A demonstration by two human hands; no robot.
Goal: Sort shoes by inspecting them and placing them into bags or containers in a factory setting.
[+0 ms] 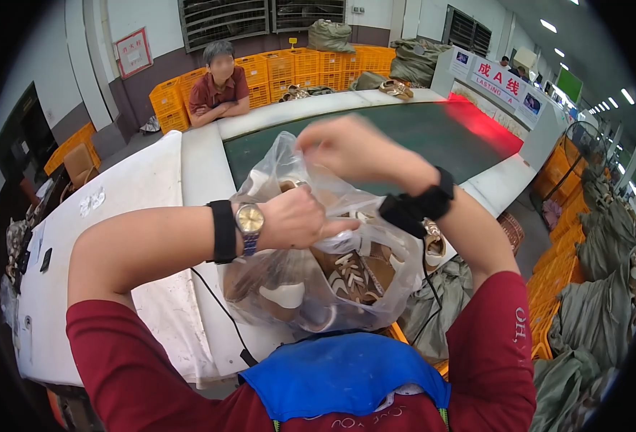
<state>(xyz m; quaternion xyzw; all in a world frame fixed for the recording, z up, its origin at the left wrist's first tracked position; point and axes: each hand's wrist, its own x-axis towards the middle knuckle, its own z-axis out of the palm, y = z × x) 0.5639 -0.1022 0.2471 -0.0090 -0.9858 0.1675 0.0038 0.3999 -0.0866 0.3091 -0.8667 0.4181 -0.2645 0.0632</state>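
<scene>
A clear plastic bag [310, 302] stands in front of me on the white tabletop, with several brown and white lace-up sneakers [354, 277] inside. My left hand [289, 219] is closed on the gathered plastic at the bag's middle, thumb pointing right. Above it and farther off, my right hand [357, 147] is smeared by motion, its fingers bent onto the raised upper edge of the bag. A watch [249, 218] and a black band sit on my left wrist, a black strap [422, 198] on my right. Folds of plastic partly hide the shoes.
A green conveyor belt [375, 137] runs beyond the bag. Another shoe [433, 241] lies right of it. Across the table a person [220, 90] leans on folded arms. Orange crates [282, 68] line the back; green sacks [602, 266] and a fan [580, 155] stand right.
</scene>
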